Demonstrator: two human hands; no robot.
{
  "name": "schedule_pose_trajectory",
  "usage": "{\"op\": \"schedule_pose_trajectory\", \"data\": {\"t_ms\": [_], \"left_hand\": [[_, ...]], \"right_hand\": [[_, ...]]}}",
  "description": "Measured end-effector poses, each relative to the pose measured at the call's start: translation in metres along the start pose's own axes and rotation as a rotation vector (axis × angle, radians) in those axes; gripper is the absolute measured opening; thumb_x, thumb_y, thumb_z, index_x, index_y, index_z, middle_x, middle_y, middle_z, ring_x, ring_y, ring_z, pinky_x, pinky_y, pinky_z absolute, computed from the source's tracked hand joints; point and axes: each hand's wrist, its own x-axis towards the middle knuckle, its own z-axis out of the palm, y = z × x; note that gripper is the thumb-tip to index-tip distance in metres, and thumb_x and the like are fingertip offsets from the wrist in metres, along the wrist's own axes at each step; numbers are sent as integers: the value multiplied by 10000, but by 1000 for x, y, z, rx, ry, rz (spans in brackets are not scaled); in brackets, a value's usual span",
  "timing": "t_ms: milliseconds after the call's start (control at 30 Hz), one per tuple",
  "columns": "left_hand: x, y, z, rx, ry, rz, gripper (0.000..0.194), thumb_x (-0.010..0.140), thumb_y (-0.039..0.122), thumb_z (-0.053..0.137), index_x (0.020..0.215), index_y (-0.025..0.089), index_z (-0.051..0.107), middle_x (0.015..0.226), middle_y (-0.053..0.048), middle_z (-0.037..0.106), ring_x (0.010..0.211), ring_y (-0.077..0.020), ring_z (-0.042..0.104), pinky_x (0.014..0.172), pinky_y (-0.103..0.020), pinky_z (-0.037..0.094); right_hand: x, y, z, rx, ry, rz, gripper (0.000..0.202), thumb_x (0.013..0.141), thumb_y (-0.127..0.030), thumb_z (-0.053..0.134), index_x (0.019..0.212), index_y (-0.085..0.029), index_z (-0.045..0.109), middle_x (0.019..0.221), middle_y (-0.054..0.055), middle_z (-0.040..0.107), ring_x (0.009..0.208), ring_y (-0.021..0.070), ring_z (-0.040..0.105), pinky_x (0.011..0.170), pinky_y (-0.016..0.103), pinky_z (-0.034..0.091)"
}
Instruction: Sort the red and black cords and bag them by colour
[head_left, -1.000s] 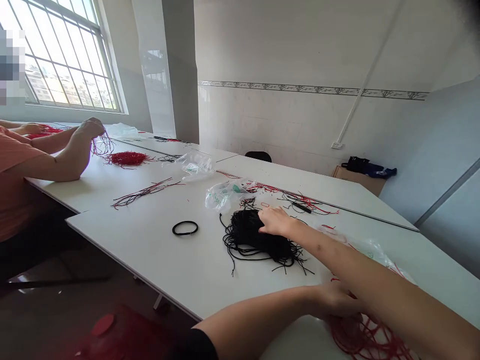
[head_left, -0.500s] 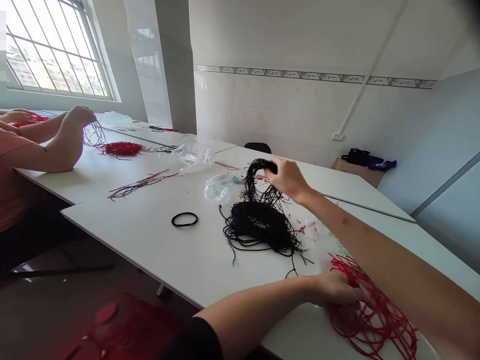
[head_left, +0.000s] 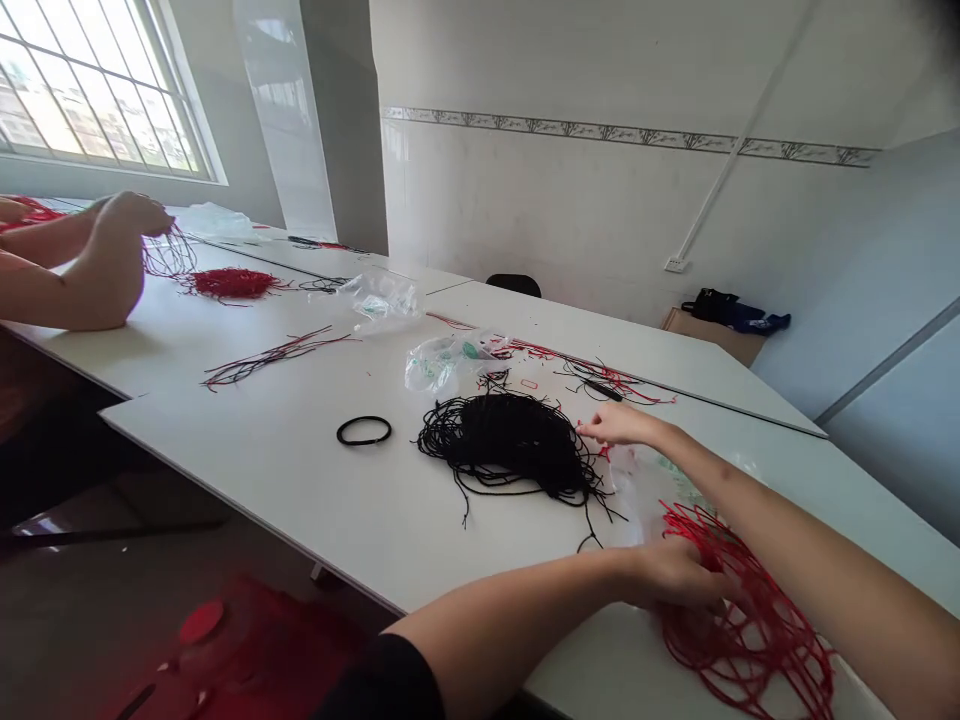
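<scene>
— Where are the hands right now?

— The right hand (head_left: pixel 616 424) is stretched out over the desk (head_left: pixel 285 470), fingers loose and spread a little, its tips touching the edge of the heap of black cords (head_left: pixel 504 442). It grips nothing that I can see. The left hand (head_left: pixel 679 577) lies nearer the body, pressed flat on the tangle of red cords (head_left: pixel 750 625); whether it pinches any strand, I cannot tell.

— And the two heaps?

— The black cords lie just to the left of the right hand, flat on the desk. The red cords spread under and to the right of the left hand, beneath the right forearm. A clear plastic bag (head_left: pixel 645 480) lies between the two hands.

— Anything else close by?

— A black ring (head_left: pixel 364 431) farther left of the black heap, and another crumpled bag (head_left: pixel 442 362) beyond it. At the far left, another person's hand (head_left: pixel 127 215) holds thin strands above a small red pile (head_left: pixel 223 283).
</scene>
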Motion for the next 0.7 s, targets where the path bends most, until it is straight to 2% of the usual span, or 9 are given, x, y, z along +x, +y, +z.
{"op": "schedule_pose_trajectory", "data": {"t_ms": [100,200,300,433,467,500,600,633,700], "left_hand": [[4,-2,1,-44,-67,-37,283,710,209,561,971,121,623,660,7,521,539,-95,527,553,-259,462],[8,-5,0,-36,-30,-81,290,676,198,606,953,118,639,611,22,503,476,-75,489,498,-224,428],[6,-4,-1,-58,-9,-56,230,695,225,594,906,151,650,590,37,496,442,-60,477,466,-200,401],[-5,3,-3,-117,37,-55,103,680,208,604,757,143,628,565,47,483,403,-36,439,438,-180,377],[-8,5,-3,-127,45,-49,79,682,197,597,736,143,620,552,49,475,390,-30,422,426,-173,363],[-11,7,-4,-132,44,-39,68,688,188,584,729,146,617,544,50,471,379,-27,409,414,-167,350],[-16,10,-6,-120,20,-6,96,706,207,563,757,151,622,544,46,480,372,-29,406,401,-164,336],[-17,11,-7,-112,14,0,108,713,218,559,770,152,624,546,45,482,370,-29,406,402,-166,338],[-17,11,-7,-108,12,5,121,729,230,545,775,150,622,539,48,472,367,-27,397,411,-170,347]], "right_hand": [[4,0,12,64,-40,-3,255,682,-304,546,494,-135,576,454,7,539,427,99,500,449,191,344],[11,-4,2,117,78,0,167,655,-242,538,532,-137,578,491,12,555,446,97,485,443,196,321],[17,-7,-31,190,221,18,173,689,-255,509,595,-137,593,571,45,602,482,108,506,455,211,341],[3,-18,-102,391,324,-83,177,709,-318,558,664,-155,610,660,48,641,553,119,574,489,216,431],[-5,-22,-120,542,471,-161,174,712,-317,574,683,-148,604,676,58,641,574,124,588,499,223,451],[-14,-26,-137,704,741,-235,188,748,-317,540,722,-139,595,706,73,642,590,128,599,500,231,463],[-42,-36,-170,740,1112,-329,234,852,-321,386,858,-153,549,805,62,636,626,96,605,546,221,476],[-50,-38,-174,663,1083,-354,216,844,-315,411,839,-154,554,770,50,636,598,95,601,538,219,468],[-61,-39,-167,468,863,-373,161,788,-288,513,753,-148,585,665,33,635,540,103,589,514,221,446]]}}
